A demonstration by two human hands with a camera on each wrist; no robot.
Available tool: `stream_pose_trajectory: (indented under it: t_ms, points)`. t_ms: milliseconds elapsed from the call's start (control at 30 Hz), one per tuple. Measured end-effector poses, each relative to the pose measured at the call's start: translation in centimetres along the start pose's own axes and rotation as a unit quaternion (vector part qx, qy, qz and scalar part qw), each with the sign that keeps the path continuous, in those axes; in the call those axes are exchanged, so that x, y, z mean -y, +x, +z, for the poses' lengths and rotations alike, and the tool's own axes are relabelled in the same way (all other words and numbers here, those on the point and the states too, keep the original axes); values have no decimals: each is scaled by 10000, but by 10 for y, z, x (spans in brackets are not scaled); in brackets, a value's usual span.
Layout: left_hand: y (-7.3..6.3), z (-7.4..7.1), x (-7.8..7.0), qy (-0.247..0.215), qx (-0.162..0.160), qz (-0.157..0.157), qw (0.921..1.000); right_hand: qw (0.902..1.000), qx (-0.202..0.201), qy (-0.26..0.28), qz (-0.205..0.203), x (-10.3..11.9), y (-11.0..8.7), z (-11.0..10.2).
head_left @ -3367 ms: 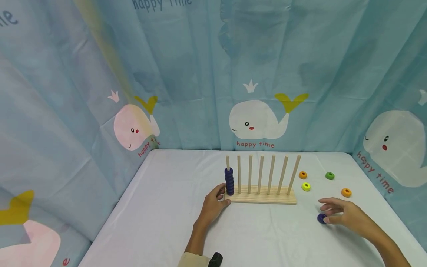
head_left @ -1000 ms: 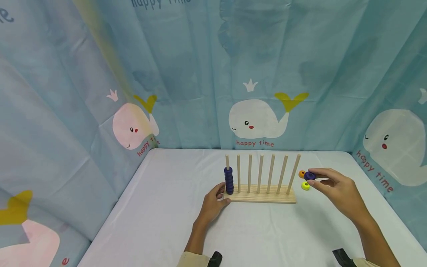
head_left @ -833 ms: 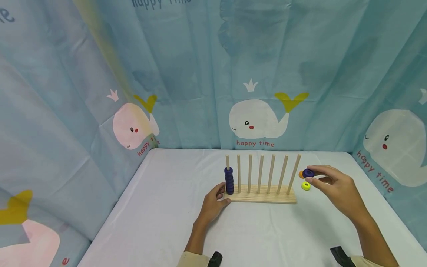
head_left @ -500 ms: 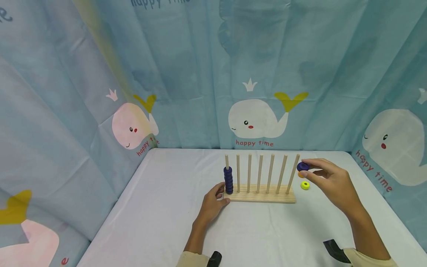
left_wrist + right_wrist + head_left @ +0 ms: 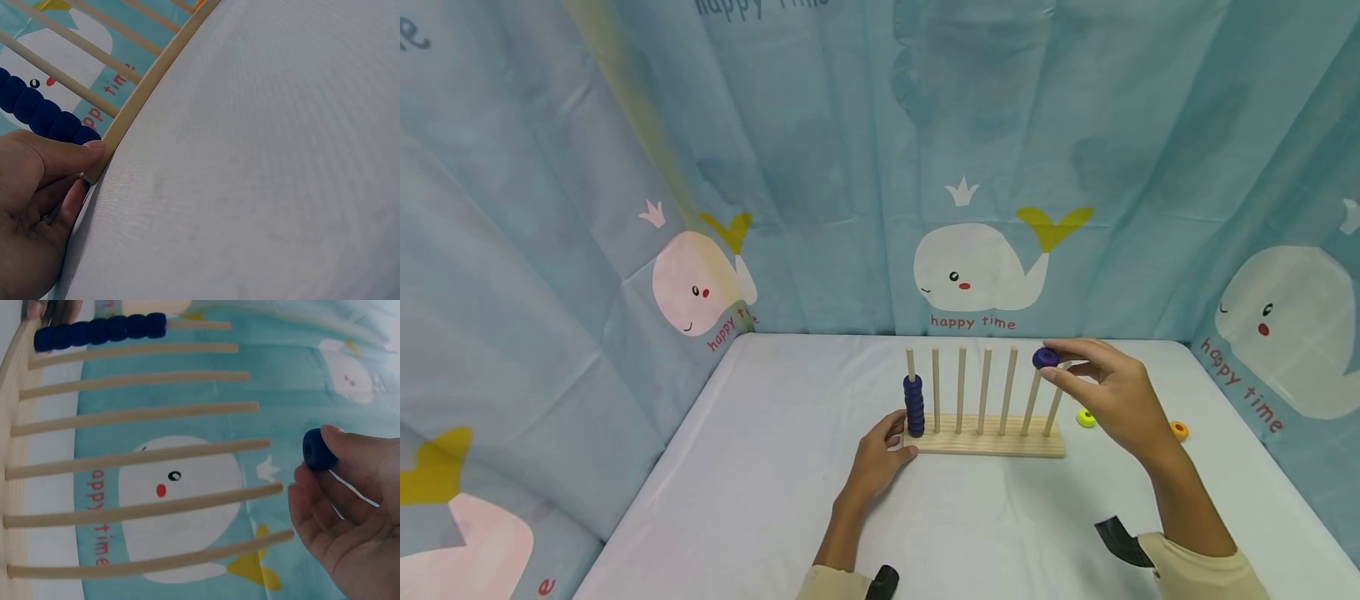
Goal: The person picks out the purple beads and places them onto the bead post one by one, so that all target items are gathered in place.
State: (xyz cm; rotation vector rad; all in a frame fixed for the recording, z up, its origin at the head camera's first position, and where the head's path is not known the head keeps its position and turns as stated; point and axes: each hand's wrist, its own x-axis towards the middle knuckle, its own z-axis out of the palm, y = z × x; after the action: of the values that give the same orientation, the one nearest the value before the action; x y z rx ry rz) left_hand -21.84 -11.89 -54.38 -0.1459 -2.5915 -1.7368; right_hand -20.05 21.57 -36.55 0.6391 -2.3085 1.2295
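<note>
A wooden peg rack [image 5: 988, 447] stands on the white table, with a row of upright pegs. Its leftmost peg bears a stack of dark blue beads [image 5: 913, 407]; the other pegs are bare. My left hand [image 5: 880, 454] grips the left end of the base, thumb on top, as the left wrist view also shows. Between thumb and fingers of my right hand [image 5: 1112, 396] is a single dark blue bead [image 5: 1046, 358], raised level with the peg tops and overlapping the second peg from the right. In the right wrist view this bead [image 5: 319, 450] is apart from the peg ends.
A yellow bead [image 5: 1086, 418] lies right of the rack, partly covered by the right hand. Farther right is an orange bead [image 5: 1180, 431] beside the forearm. Behind the table hangs a blue curtain [image 5: 842, 250] printed with whales.
My right hand has picked the dark blue bead off the table and carried it up and leftward to the peg tops. The left hand and rack stay put.
</note>
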Motion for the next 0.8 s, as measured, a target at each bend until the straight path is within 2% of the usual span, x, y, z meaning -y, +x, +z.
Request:
stream_pose_trajectory:
  t_ms: [367,800]
  points:
    - [-1,0,-1,35,-21,37,10000,9989,17,473,-39,12,17,20]
    - [-2,0,0,-51,-27,-6,10000,9980,78,610,-129,18,33,39]
